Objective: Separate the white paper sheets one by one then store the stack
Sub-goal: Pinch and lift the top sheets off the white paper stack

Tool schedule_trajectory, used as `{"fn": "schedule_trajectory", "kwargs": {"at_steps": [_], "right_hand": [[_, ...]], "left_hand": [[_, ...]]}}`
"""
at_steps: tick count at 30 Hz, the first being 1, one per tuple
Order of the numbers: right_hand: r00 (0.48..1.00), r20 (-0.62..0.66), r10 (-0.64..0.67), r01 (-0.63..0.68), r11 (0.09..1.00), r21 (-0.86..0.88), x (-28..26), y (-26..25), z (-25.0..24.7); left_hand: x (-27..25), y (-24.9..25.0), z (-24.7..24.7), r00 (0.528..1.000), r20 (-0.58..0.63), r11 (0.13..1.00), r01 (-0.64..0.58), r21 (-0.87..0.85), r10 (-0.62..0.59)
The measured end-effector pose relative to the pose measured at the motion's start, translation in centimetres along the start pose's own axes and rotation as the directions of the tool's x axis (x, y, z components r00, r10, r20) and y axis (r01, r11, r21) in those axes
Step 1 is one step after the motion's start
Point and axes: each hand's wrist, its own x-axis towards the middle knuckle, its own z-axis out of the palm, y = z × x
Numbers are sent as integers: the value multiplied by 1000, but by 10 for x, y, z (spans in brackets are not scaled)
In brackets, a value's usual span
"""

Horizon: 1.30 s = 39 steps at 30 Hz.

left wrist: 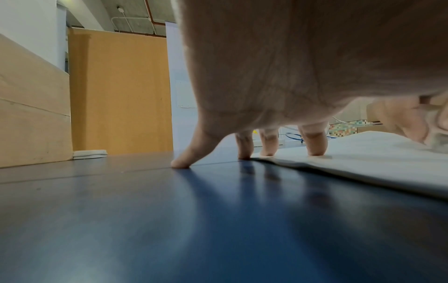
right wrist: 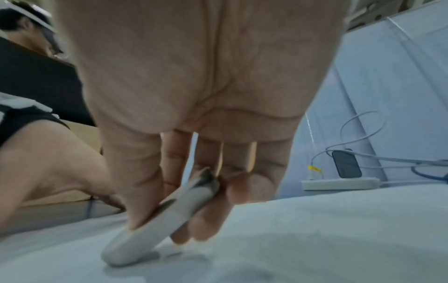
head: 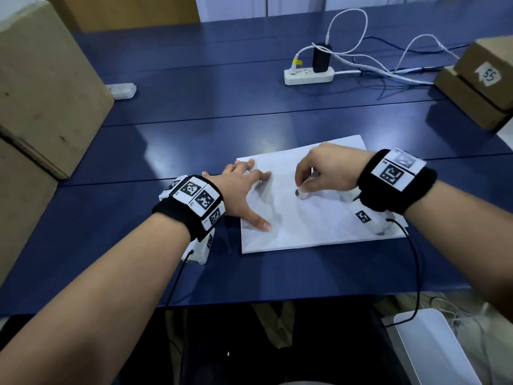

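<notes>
A stack of white paper sheets lies on the blue table, with the top sheet slightly skewed over the ones beneath. My left hand rests flat on the stack's left edge, fingers spread. In the left wrist view its fingertips press the paper, and the little finger touches the bare table. My right hand grips a small white stick and holds its tip against the top sheet near the middle. The right wrist view shows the white stick pinched between thumb and fingers, touching the paper.
A large cardboard box stands at the left, and two smaller boxes sit at the far right. Behind the paper are a white power strip with a black adapter and loose cables. A small white device lies far left. A white bin stands below the table edge.
</notes>
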Motion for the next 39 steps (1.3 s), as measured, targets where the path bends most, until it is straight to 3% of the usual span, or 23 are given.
{"fn": "schedule_trajectory", "kwargs": {"at_steps": [5,9,11,13,16,17,19,21,22,24,26,27,29,31,33,35,38,39], "right_hand": [[959,279,-58,51,998,29,-16,-12,4],[1000,7,26,-26,1000,-15,-2,-1,1],[997,-51,55,-55,998,-8,-3,2,0],[997,78,3,-4,1000,20,-9,-3,0],[949,307,-69,47,996,78,-19,-15,4],[956,285,-62,43,996,74,-17,-14,4],[993,114,-3,1,1000,15,-6,-9,2],[995,-63,73,-74,997,-21,2,-2,0],[993,-88,82,-84,996,-15,3,0,0],[999,42,25,-26,1000,13,-1,0,0],[963,267,-36,26,999,40,-8,-9,1],[947,317,-51,38,998,46,-9,-12,2],[970,239,-53,48,998,26,-4,-10,2],[999,49,2,-2,1000,-3,6,-4,0],[996,-71,54,-54,999,4,10,0,-1],[999,32,6,-7,1000,12,5,-2,0],[940,334,-70,57,997,49,-5,-14,3],[939,336,-74,61,997,49,-4,-14,4]], "left_hand": [[2,-2,1,1000,5,1000,-3,-4,3],[2,-2,1,1000,1,1000,0,1,0],[2,-2,1,1000,-1,1000,1,4,-1],[2,-2,1,1000,-5,1000,2,7,-2],[2,-3,1,1000,-5,1000,3,3,-3],[3,-3,2,1000,-6,1000,1,4,-1],[3,-3,2,1000,-9,1000,2,8,-2],[2,-2,2,1000,-8,1000,2,11,-2],[3,-2,2,1000,-10,1000,0,12,0],[3,-3,2,1000,-8,1000,1,9,0],[3,-3,2,1000,-1,1000,5,7,-5],[3,-3,2,1000,2,1000,4,8,-4],[3,-3,2,1000,-2,1000,-1,6,1],[2,-2,1,1000,-11,1000,-1,5,1],[1,-1,1,1000,-11,1000,1,5,-1],[2,-2,1,1000,-11,1000,-2,4,2],[2,-3,1,1000,2,1000,-4,3,4],[3,-3,1,1000,4,1000,-5,2,5]]}}
